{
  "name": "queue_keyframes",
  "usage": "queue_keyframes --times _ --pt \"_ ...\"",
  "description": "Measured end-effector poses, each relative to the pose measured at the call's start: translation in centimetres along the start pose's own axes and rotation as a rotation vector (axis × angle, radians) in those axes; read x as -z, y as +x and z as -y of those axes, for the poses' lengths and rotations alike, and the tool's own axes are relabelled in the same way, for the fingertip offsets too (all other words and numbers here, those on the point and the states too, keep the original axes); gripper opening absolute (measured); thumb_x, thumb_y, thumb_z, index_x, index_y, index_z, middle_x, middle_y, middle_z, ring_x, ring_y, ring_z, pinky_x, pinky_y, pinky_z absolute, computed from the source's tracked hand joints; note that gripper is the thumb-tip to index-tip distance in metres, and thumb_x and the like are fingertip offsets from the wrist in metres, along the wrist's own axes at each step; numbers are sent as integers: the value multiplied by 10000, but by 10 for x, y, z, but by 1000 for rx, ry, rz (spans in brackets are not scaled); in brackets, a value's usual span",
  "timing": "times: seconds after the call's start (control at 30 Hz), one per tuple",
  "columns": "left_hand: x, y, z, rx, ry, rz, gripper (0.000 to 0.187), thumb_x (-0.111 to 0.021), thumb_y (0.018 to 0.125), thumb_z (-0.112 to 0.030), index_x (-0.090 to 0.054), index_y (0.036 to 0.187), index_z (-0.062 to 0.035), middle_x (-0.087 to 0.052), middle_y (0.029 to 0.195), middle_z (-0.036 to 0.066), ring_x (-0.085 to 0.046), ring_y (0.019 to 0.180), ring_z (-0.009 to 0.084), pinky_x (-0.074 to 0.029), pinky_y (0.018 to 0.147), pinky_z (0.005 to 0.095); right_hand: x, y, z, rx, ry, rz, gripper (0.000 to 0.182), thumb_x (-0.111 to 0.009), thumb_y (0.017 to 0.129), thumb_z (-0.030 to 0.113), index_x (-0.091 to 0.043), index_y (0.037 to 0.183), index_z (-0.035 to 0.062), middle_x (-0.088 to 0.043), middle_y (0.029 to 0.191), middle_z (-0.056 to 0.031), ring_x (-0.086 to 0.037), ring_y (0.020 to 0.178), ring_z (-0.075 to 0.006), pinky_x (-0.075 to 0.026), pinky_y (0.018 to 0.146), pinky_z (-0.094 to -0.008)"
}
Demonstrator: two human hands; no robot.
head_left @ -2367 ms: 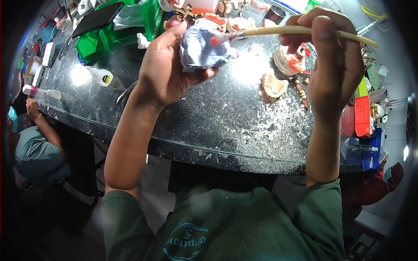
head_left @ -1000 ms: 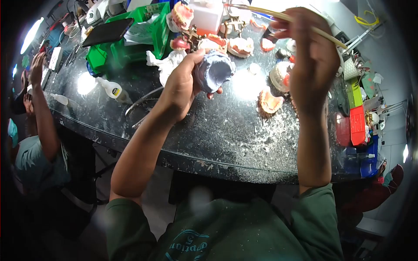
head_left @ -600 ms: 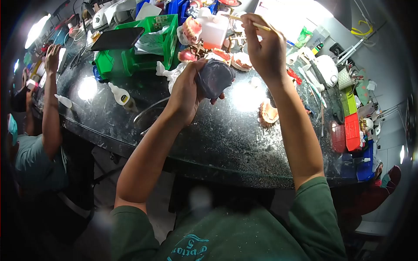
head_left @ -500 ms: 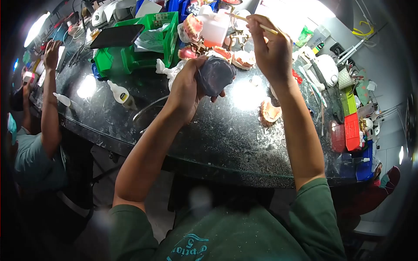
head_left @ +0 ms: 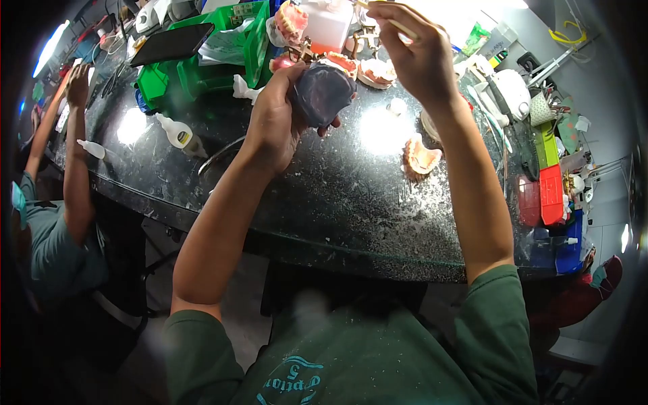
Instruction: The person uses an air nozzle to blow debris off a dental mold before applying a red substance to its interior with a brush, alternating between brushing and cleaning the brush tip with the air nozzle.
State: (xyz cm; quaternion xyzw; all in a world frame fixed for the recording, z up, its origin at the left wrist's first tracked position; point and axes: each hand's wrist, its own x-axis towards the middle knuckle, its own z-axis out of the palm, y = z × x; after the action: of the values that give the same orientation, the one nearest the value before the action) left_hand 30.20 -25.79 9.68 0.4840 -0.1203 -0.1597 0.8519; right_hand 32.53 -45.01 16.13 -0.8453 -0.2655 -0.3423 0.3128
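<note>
The dark desk (head_left: 317, 209) is carrying everything, with pale dust spreading over its near right part. A co-worker (head_left: 50, 253) is sitting at its left end. The green bin (head_left: 255, 50) is standing at the far left, a black phone (head_left: 172, 46) lying across it. The plastic bottle (head_left: 325, 28), holding some pinkish liquid, is standing beyond the mould.

Change from the first frame: the brush is no longer touching the mould; the right hand is now holding it farther off, near the bottle. The mould is showing darker and is sitting lower in the view.

Left arm: reaching forward over the desk. The left hand (head_left: 273, 121) is gripping the mould, thumb along its left edge, fingertips showing at the near right edge. Right arm: extending farther, wrist raised. The right hand (head_left: 424, 59) is closing its fingers around the brush handle.

The grey mould (head_left: 325, 93) is resting in the left hand, above the desk; its hollow face is turning up toward the camera. Outline roundish, long axis unclear. A pink-and-cream teeth model (head_left: 424, 155) is lying to its right, well apart.

The brush (head_left: 408, 30) is slanting, its butt pointing right and nearer, its other end leaving view at the top edge.
</note>
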Motion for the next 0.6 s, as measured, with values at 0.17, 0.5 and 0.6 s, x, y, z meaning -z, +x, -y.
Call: queue_keyframes --times 0.17,0.5,0.6 --pt "4 2 -1 2 -8 54 407 -296 988 -292 -520 1095 30 -653 934 186 -651 700 252 -480 546 301 17 -3 14 -73 41 48 203 -511 864 62 -630 998 -32 -665 998 -157 -634 957 -237 -473 858 -320" --pt "-1 0 -7 2 -58 131 472 -228 990 -319 -496 1136 41 -652 979 212 -647 714 238 -483 587 312 21 -9 32 -338 98 -51 245 -521 934 158 -625 1000 -53 -668 881 -160 -646 825 -193 -496 734 -301" --pt "2 0 -5 -1 -133 181 491 -233 983 -311 -473 1208 53 -628 1063 239 -648 787 262 -505 634 321 44 -32 25 -34 378 -186 215 -483 952 94 -615 974 -74 -675 908 -167 -679 797 -202 -554 699 -300"
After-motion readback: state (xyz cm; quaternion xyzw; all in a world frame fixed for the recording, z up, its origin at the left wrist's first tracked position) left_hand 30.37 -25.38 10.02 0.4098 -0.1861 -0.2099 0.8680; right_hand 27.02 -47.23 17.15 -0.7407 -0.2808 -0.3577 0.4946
